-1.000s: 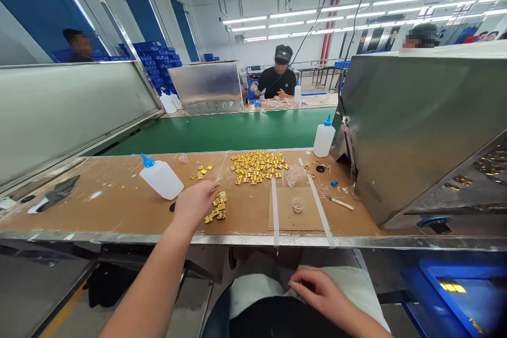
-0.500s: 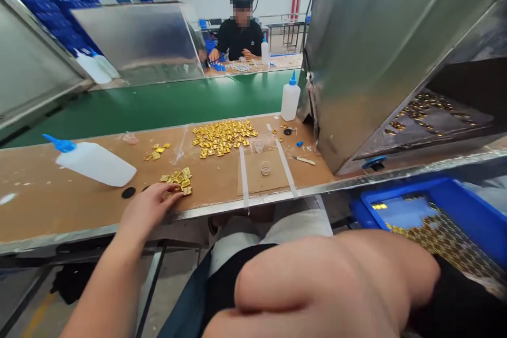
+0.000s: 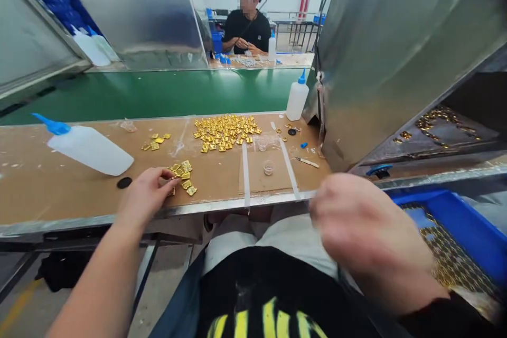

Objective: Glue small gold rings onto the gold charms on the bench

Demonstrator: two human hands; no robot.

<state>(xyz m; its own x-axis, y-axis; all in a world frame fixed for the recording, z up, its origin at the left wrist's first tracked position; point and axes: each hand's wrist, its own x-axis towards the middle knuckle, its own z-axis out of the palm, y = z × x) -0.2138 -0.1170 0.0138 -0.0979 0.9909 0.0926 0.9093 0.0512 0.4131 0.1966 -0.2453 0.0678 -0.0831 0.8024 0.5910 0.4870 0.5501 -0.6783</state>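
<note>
My left hand (image 3: 146,195) rests on the brown worktop (image 3: 47,190), thumb and fingertips pinched together on a gold piece at the left edge of a small pile of gold pieces (image 3: 184,175). My right hand (image 3: 358,227) is blurred in the air above my lap, its back toward me and the fingers curled down. What it holds is hidden. A larger heap of gold pieces (image 3: 226,132) lies farther back, and a few more gold pieces (image 3: 156,141) sit to its left.
A white squeeze bottle (image 3: 89,148) lies left of my hand; another bottle (image 3: 297,97) stands upright. A small clear cup (image 3: 268,167) sits between tape strips. A steel hopper (image 3: 396,63) and a blue bin (image 3: 471,227) are on the right. Beyond the green conveyor (image 3: 158,92) sits another person (image 3: 247,26).
My right hand rose from my lap, swept close past the camera and now hovers lower right. My left hand stayed at the small pile and its fingers curled in. My view turned right and down.
</note>
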